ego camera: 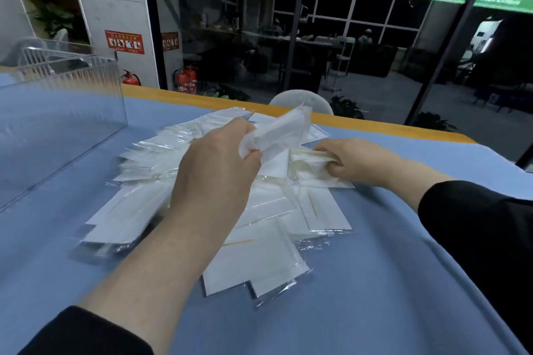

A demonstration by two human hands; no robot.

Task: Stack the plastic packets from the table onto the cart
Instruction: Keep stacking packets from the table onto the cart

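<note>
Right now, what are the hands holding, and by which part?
Left hand grips a raised packet bundle by its near end; right hand pinches a packet's edge on the pile.

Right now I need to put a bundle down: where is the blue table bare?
Bare cloth lies on the near side of the packet pile, on the right beyond the right hand, and between the pile and the clear bin on the left. The middle is crowded with packets.

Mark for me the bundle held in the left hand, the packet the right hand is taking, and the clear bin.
bundle [281,131], head view, its white middle.
packet [310,157], head view, its top face.
clear bin [72,112], head view, its front wall.
</note>
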